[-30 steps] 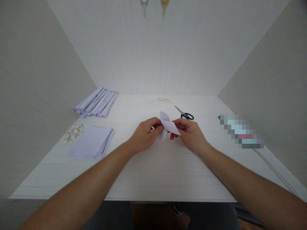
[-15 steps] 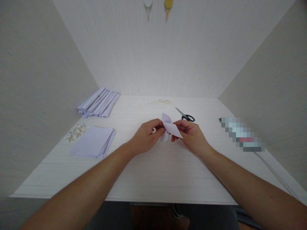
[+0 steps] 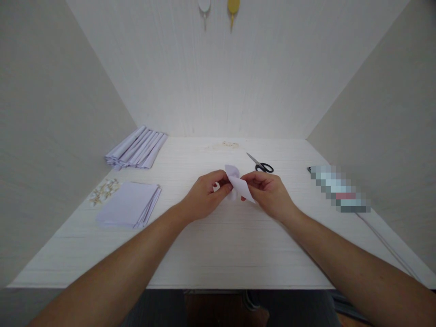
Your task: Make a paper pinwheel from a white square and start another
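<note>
A small piece of white paper (image 3: 242, 188) with curled flaps is held above the middle of the table. My left hand (image 3: 208, 194) pinches it near its centre between thumb and fingers. On the other side, my right hand (image 3: 269, 193) has its thumb and fingers closed at the paper's right flap; some of those fingertips are hidden. Just beyond my right hand lie scissors (image 3: 260, 163) with black handles, blades pointing to the far left.
To the left are a stack of white paper sheets (image 3: 126, 204), several folded paper strips (image 3: 138, 147) and a pile of small white-and-tan pieces (image 3: 104, 191). A blurred-out object (image 3: 339, 188) with a cord lies right. Walls enclose the table (image 3: 204, 254) on three sides.
The view has shifted slightly, so everything sits a little differently in the picture. Both hands keep hold of the paper, whose right flap now hangs a bit lower.
</note>
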The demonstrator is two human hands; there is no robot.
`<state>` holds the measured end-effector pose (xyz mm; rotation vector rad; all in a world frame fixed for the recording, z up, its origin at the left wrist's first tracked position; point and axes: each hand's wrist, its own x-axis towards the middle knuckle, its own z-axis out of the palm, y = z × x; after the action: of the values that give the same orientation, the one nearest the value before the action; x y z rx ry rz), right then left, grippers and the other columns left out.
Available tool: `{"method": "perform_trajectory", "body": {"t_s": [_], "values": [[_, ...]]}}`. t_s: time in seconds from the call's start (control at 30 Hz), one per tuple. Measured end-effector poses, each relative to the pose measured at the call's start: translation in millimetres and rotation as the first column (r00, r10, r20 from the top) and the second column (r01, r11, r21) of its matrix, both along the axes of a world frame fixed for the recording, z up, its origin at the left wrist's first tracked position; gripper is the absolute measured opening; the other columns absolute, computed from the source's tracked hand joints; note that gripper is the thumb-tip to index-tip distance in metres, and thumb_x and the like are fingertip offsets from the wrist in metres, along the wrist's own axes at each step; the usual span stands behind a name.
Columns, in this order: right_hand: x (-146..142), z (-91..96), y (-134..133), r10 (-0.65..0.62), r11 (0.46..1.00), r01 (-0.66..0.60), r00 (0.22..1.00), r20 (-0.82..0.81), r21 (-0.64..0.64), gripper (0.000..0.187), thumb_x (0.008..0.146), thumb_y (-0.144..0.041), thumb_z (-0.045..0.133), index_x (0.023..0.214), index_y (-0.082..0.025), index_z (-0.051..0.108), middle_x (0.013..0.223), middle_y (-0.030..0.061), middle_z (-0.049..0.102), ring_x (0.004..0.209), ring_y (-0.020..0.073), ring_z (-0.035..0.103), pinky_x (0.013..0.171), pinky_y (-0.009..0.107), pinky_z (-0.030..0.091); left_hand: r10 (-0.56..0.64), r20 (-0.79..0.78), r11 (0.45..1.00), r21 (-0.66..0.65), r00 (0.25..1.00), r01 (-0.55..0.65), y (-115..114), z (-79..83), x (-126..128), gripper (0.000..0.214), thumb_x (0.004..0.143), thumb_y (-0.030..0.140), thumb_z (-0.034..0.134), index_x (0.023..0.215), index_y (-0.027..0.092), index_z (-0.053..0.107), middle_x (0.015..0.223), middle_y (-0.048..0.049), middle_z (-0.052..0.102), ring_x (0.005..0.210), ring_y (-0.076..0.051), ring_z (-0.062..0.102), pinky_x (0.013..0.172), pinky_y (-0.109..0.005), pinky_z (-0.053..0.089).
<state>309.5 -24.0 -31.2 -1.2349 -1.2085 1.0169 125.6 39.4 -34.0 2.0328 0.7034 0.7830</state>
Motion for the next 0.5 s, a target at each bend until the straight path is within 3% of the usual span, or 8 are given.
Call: {"method": "perform_trajectory", "body": {"t_s": [0.33,0.5], "values": [[-3.6,2.3,-0.7,-0.026,1.000,0.026,0.997,-0.071,0.002,0.028,0.062,-0.033,0.089,0.073,-0.019,0.068,0.059,-0.0021,0.067,0.052,0.0122,0.060,0.050,0.024,0.049,0.005,0.049,1.000,0.030,0.999,-0.006,0.3,-0.2,-0.6,0.013,0.094,0.025,0.056,0.091,0.020,0.068,0.086,-0.0016,0.070,0.082,-0.016,0.061,0.078,-0.030,0.045],[-1.4,-1.0,-1.8,-0.054,0.998,0.054,0.998,-0.019,0.013,0.028,0.064,-0.036,0.088,0.074,-0.018,0.069,0.061,0.0000,0.068,0.054,0.0126,0.060,0.051,0.025,0.048,0.012,0.084,0.999,-0.034,0.996,-0.009,-0.7,2.7,1.2,0.013,0.092,0.026,0.058,0.091,0.019,0.069,0.086,-0.0015,0.071,0.081,-0.016,0.061,0.077,-0.030,0.045]]}}
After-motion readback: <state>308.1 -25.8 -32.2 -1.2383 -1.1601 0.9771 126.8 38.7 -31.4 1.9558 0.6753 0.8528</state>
